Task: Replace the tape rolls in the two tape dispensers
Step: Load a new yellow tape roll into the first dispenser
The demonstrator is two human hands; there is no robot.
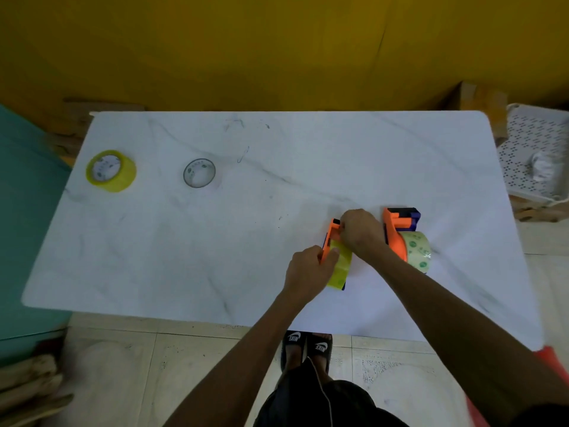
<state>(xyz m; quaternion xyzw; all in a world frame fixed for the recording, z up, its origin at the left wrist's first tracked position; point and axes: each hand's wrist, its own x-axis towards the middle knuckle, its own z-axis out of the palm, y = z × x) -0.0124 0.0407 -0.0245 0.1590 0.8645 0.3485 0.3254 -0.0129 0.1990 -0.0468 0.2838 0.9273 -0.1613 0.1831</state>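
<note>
Here, near the tabletop's [277, 186] front right, the left hand [308, 272] grips the yellow tape roll [340, 269] in an orange dispenser [331, 234] while the right hand [360, 231] pinches its top end.

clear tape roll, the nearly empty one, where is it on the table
In the head view the clear tape roll lies on the far left part of the white table, just right of the yellow tape roll, far from both hands.

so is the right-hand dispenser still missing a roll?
No, the right dispenser already carries a pale roll, and both hands are on the other dispenser.
</note>
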